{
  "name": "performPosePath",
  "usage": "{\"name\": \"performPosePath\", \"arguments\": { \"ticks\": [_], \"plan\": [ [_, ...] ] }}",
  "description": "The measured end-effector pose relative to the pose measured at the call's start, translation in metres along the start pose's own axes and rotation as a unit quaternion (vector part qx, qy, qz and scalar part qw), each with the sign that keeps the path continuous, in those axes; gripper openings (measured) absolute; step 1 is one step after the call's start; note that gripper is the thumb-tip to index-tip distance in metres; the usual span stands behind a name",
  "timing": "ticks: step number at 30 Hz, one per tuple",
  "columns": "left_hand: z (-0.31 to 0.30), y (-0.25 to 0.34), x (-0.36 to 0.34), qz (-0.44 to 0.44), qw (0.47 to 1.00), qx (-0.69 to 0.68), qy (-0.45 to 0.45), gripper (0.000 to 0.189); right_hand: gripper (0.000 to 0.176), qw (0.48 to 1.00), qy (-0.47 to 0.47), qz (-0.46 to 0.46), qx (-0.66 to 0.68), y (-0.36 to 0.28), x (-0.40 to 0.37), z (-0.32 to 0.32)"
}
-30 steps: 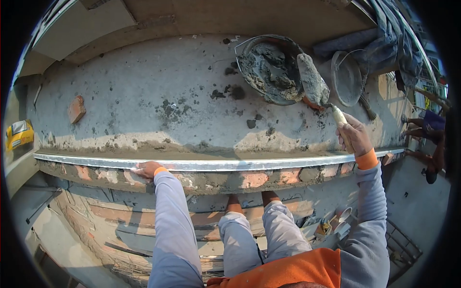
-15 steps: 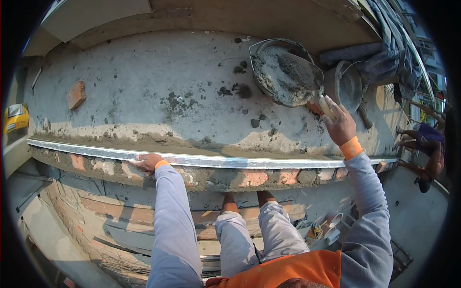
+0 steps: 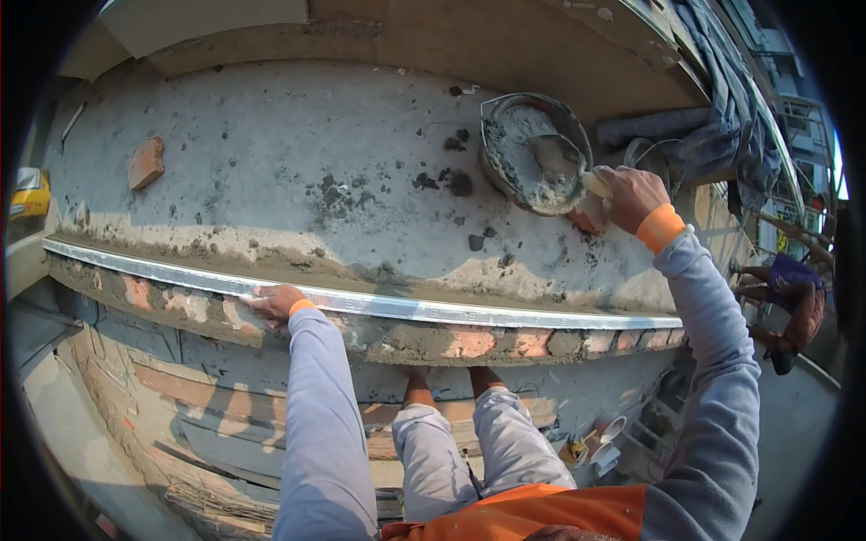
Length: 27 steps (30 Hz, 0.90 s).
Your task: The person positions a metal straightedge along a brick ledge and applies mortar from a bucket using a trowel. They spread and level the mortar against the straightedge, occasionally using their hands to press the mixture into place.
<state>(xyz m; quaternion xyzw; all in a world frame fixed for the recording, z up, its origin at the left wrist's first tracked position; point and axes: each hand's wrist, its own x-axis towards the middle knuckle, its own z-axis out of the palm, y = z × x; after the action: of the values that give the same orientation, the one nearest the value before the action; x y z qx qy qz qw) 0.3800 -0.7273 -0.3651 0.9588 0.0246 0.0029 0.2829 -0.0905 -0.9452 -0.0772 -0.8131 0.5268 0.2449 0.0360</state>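
My right hand (image 3: 634, 198) is closed around the pale handle of a trowel (image 3: 596, 185). The trowel's blade reaches into a bucket (image 3: 492, 171) of wet grey mortar (image 3: 521, 135), tilted towards me. Along the top of a low brick wall (image 3: 469, 341) lies a long metal straightedge (image 3: 388, 304). My left hand (image 3: 273, 305) grips its near edge left of the middle, the fingertips partly hidden. Smoothed mortar runs along the straightedge's far side.
A broken brick (image 3: 146, 163) lies on the floor at the left, and another brick piece (image 3: 588, 216) is beside the bucket. Mortar lumps dot the floor. Dark cloth (image 3: 713, 135) hangs at the upper right. Another person (image 3: 794, 293) is at the far right.
My right hand has moved the trowel handle slightly down and left, its blade dipping deeper into the bucket. My left hand stays on the straightedge. The camera view has shifted a little.
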Motion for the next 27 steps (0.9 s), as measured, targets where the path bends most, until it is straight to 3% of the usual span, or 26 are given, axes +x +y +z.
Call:
{"name": "performPosePath", "arguments": {
  "ticks": [1, 2, 4, 5, 7, 8, 12, 14, 18, 20, 24, 27],
  "plan": [
    [-0.01, 0.013, -0.008, -0.008, 1.0, -0.007, -0.017, 0.048, 0.03, 0.999, 0.021, -0.017, -0.03, 0.011, -0.004, -0.014],
    [0.008, -0.014, 0.005, 0.0, 0.998, 0.05, -0.027, 0.047, 0.04, 0.997, -0.008, 0.023, -0.072, 0.008, -0.006, -0.039],
    [0.016, -0.028, 0.014, 0.031, 0.998, 0.059, -0.018, 0.047, 0.031, 0.99, 0.016, 0.006, -0.142, 0.008, 0.011, -0.054],
    [0.015, -0.026, 0.015, 0.033, 0.998, 0.06, -0.015, 0.047, 0.031, 0.99, 0.018, 0.005, -0.139, 0.009, 0.029, -0.041],
    [-0.003, 0.001, 0.0, 0.022, 0.999, 0.036, 0.012, 0.047, 0.022, 0.971, 0.024, -0.095, -0.22, 0.008, 0.075, 0.016],
    [-0.004, 0.004, -0.003, 0.024, 0.999, 0.036, 0.014, 0.047, 0.018, 0.977, 0.018, -0.077, -0.198, 0.003, 0.089, 0.047],
    [-0.017, 0.022, -0.008, 0.003, 0.999, 0.023, -0.028, 0.047, 0.037, 0.985, 0.021, -0.061, -0.163, -0.013, 0.017, 0.051],
    [-0.022, 0.024, -0.011, -0.012, 0.997, 0.065, -0.047, 0.047, 0.045, 0.985, -0.022, -0.042, -0.168, -0.023, -0.02, 0.052],
    [-0.014, 0.014, -0.006, 0.007, 0.999, 0.051, -0.005, 0.046, 0.047, 0.983, -0.022, -0.071, -0.169, -0.006, -0.047, 0.04],
    [-0.008, 0.009, -0.002, 0.021, 0.999, 0.039, 0.001, 0.045, 0.049, 0.982, 0.042, -0.043, -0.177, 0.006, -0.042, 0.003],
    [-0.004, 0.003, -0.002, 0.012, 0.999, 0.036, -0.003, 0.043, 0.04, 0.971, 0.063, -0.028, -0.228, 0.014, 0.012, -0.029],
    [0.001, -0.001, 0.0, 0.003, 0.999, -0.042, -0.005, 0.043, 0.038, 0.962, 0.028, -0.073, -0.262, 0.015, 0.098, 0.059]
  ]
}}
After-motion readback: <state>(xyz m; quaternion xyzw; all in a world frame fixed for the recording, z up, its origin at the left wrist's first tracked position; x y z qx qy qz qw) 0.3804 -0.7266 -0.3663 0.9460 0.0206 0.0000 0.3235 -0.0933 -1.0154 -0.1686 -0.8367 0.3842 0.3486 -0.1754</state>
